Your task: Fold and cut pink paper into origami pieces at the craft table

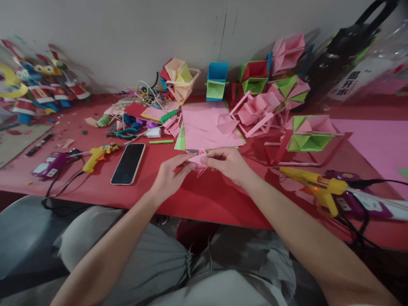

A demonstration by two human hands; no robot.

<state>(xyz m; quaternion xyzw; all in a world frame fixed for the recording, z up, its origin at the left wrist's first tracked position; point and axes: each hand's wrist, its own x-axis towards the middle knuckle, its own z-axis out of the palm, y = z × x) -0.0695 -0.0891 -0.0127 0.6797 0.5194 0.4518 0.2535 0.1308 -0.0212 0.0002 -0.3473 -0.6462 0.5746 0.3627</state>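
A small folded pink paper piece is pinched between both my hands just above the red table. My left hand grips its left side with closed fingers. My right hand pinches its right side from above. Right behind the hands lies a stack of flat pink paper sheets with green sheets under it.
A black phone lies left of my hands. A yellow glue gun sits at right with cables, another glue gun at left. Folded paper baskets and several other paper crafts crowd the back by the wall. Scissors lie left of centre.
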